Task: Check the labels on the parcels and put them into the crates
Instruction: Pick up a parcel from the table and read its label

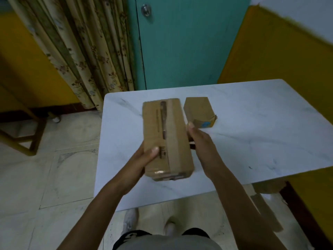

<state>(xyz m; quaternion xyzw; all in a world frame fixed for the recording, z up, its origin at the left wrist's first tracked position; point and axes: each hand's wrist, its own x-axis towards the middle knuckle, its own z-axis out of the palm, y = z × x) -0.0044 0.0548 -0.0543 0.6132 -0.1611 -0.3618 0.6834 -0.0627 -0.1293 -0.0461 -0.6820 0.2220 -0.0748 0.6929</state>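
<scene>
The white marble-patterned surface [252,123] fills the middle and right of the frame and serves as my sorting spot, with the parcels on or over it where I can reach them. Over its left half I hold the long brown cardboard parcel [167,138], its length running away from me and its taped top face turned up towards my eyes. I judge that is so I can look it over for a label. It seems raised a little off the surface, though I cannot be sure from this angle. Just beside its far right corner, apart from it, the small brown cardboard parcel [198,110] rests on the surface with a blue mark on its near side, probably waiting its turn. My left grip [142,159] grasps the near left corner of the long parcel, thumb pressed flat on top and fingers underneath. My right grip [200,143] clasps the right long side, thumb lying along the edge, so the box is steadied from both sides while I turn it. Much is hidden. No crate shows anywhere in the frame, so I cannot say where this parcel belongs. The upturned face shows only tape and a dark torn strip, with no readable label. The underside and the far end are out of sight, and so are my fingers beneath the box. The picture is soft, and the blue mark cannot be read.
</scene>
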